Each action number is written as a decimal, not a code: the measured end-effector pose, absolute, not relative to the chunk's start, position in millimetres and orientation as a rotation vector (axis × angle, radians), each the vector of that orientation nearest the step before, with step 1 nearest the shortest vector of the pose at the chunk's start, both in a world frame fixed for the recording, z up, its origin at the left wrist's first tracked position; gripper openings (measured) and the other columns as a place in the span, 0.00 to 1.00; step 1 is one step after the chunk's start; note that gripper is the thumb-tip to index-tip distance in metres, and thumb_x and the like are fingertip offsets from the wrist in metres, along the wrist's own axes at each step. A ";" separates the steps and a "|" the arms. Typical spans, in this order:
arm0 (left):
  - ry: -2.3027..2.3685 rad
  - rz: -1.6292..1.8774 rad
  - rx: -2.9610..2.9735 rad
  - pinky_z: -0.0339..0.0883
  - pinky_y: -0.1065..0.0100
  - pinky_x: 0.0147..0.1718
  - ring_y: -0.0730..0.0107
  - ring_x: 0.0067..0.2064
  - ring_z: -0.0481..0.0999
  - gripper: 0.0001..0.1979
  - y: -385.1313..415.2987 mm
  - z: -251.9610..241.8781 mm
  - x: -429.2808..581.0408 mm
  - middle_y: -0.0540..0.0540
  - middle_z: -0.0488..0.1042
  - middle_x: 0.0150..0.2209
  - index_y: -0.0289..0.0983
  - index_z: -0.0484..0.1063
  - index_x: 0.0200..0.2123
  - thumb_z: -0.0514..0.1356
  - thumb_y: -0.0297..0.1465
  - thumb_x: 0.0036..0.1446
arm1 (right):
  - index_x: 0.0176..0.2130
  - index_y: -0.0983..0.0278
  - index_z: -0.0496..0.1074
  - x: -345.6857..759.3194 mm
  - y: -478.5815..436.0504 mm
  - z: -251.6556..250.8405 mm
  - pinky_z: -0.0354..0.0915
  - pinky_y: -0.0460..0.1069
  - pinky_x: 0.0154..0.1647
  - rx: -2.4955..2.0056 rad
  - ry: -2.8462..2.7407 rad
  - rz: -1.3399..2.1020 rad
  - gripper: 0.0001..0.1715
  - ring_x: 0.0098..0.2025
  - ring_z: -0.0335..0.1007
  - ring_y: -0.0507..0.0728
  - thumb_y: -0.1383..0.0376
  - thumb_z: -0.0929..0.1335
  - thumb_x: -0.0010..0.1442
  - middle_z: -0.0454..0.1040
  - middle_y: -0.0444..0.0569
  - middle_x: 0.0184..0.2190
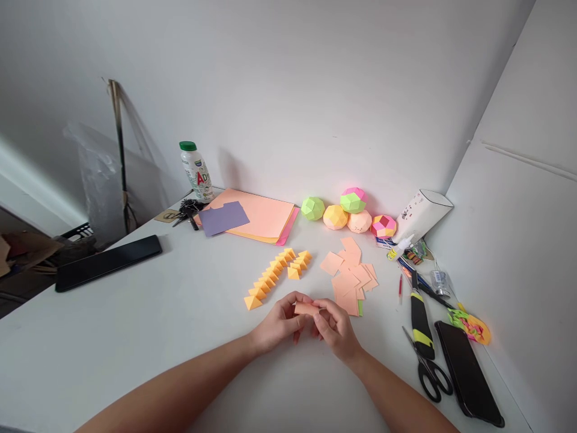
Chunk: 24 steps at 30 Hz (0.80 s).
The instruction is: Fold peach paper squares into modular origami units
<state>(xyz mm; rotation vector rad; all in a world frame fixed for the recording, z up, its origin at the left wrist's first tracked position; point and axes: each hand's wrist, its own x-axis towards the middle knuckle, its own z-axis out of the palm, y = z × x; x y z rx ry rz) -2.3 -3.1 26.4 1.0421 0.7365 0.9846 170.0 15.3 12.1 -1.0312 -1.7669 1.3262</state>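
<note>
My left hand [280, 322] and my right hand [336, 328] meet over the white table [135, 337], both pinching one small folded orange paper piece [306, 309] between fingertips. Just beyond the hands lies a row of several folded orange paper units [274, 273]. To the right of that row sits a loose heap of small peach paper squares [351, 273].
Several paper balls [347, 211] rest by the back wall, next to a stack of coloured sheets [256, 216] and a bottle [196, 171]. At the right lie scissors [428, 370], a utility knife [420, 319], a black phone [467, 373] and pens. A dark flat device [108, 261] lies left.
</note>
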 end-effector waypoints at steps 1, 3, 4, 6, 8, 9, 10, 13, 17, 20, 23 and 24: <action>0.729 0.983 1.042 0.61 0.74 0.19 0.66 0.30 0.75 0.09 -3.3 26.7 -2.1 0.49 0.74 0.27 0.38 0.62 0.39 0.58 0.32 0.56 | 0.42 0.65 0.67 169.7 15.2 12.8 0.63 0.45 0.19 -1.034 -1.764 1.329 0.18 0.21 0.66 0.52 0.55 0.63 0.60 0.68 0.44 0.20; 0.713 0.979 1.046 0.60 0.74 0.19 0.65 0.32 0.76 0.09 -3.5 26.9 -1.7 0.48 0.74 0.29 0.38 0.61 0.39 0.58 0.31 0.56 | 0.42 0.65 0.68 168.7 14.9 14.4 0.63 0.45 0.19 -1.056 -1.746 1.336 0.18 0.21 0.65 0.52 0.54 0.63 0.60 0.68 0.44 0.20; 0.706 0.975 1.049 0.60 0.73 0.19 0.64 0.33 0.76 0.10 -3.5 26.7 -1.6 0.47 0.74 0.30 0.38 0.61 0.40 0.57 0.31 0.56 | 0.42 0.65 0.68 168.2 14.7 15.1 0.63 0.45 0.19 -1.071 -1.730 1.339 0.18 0.20 0.65 0.52 0.54 0.62 0.60 0.68 0.44 0.19; 0.700 0.970 1.057 0.60 0.73 0.19 0.63 0.34 0.76 0.11 -3.4 25.8 -1.6 0.47 0.74 0.30 0.38 0.61 0.41 0.57 0.31 0.56 | 0.41 0.66 0.69 167.2 14.5 15.6 0.63 0.45 0.19 -1.091 -1.702 1.341 0.19 0.20 0.65 0.52 0.53 0.62 0.61 0.68 0.44 0.19; 0.724 0.961 1.065 0.61 0.73 0.20 0.65 0.32 0.75 0.12 -3.6 24.5 -2.3 0.48 0.73 0.28 0.38 0.61 0.43 0.57 0.32 0.56 | 0.40 0.66 0.70 166.6 14.6 14.9 0.63 0.45 0.19 -1.092 -1.693 1.334 0.21 0.20 0.64 0.52 0.52 0.60 0.62 0.67 0.44 0.18; 0.745 0.958 1.068 0.62 0.73 0.20 0.67 0.30 0.73 0.13 -3.8 23.9 -2.8 0.49 0.72 0.27 0.37 0.62 0.44 0.57 0.33 0.55 | 0.40 0.66 0.71 166.5 14.8 14.2 0.63 0.45 0.18 -1.090 -1.691 1.324 0.22 0.19 0.64 0.52 0.52 0.60 0.62 0.67 0.44 0.18; 0.768 0.953 1.072 0.63 0.72 0.20 0.69 0.28 0.72 0.14 -4.1 23.6 -3.5 0.49 0.72 0.27 0.37 0.63 0.44 0.57 0.34 0.55 | 0.39 0.66 0.71 166.6 15.1 13.3 0.63 0.45 0.18 -1.091 -1.691 1.313 0.22 0.19 0.63 0.52 0.52 0.59 0.63 0.66 0.44 0.17; 0.797 0.930 1.067 0.64 0.71 0.20 0.72 0.25 0.68 0.17 -5.0 23.6 -5.2 0.48 0.71 0.27 0.35 0.64 0.46 0.56 0.38 0.56 | 0.36 0.66 0.72 167.2 15.8 10.7 0.62 0.44 0.18 -1.104 -1.690 1.283 0.21 0.18 0.62 0.51 0.53 0.61 0.62 0.65 0.43 0.16; 0.807 0.911 1.046 0.65 0.71 0.20 0.71 0.24 0.69 0.21 -4.4 23.1 -4.4 0.49 0.71 0.26 0.35 0.63 0.48 0.57 0.41 0.56 | 0.35 0.66 0.71 168.2 15.8 10.0 0.61 0.44 0.19 -1.100 -1.710 1.214 0.17 0.19 0.62 0.50 0.55 0.62 0.61 0.65 0.42 0.18; 0.896 0.880 1.047 0.64 0.71 0.19 0.73 0.20 0.68 0.19 -2.6 20.4 -1.7 0.50 0.70 0.22 0.34 0.66 0.41 0.55 0.44 0.56 | 0.33 0.65 0.70 168.8 15.5 8.8 0.60 0.44 0.19 -1.081 -1.723 1.166 0.15 0.19 0.62 0.50 0.57 0.62 0.61 0.64 0.41 0.17; 0.989 0.840 1.039 0.61 0.73 0.16 0.75 0.16 0.66 0.19 -1.2 17.6 -0.3 0.52 0.68 0.17 0.35 0.66 0.31 0.54 0.46 0.56 | 0.34 0.65 0.68 169.6 14.7 6.0 0.61 0.44 0.19 -1.053 -1.702 1.170 0.13 0.18 0.62 0.50 0.59 0.62 0.62 0.63 0.41 0.17; 0.992 0.838 1.035 0.61 0.73 0.15 0.75 0.15 0.65 0.19 -0.9 17.0 -0.5 0.53 0.68 0.16 0.35 0.65 0.29 0.54 0.47 0.56 | 0.35 0.64 0.68 169.9 14.2 5.2 0.61 0.44 0.19 -1.041 -1.687 1.180 0.12 0.18 0.62 0.50 0.59 0.62 0.62 0.63 0.41 0.18</action>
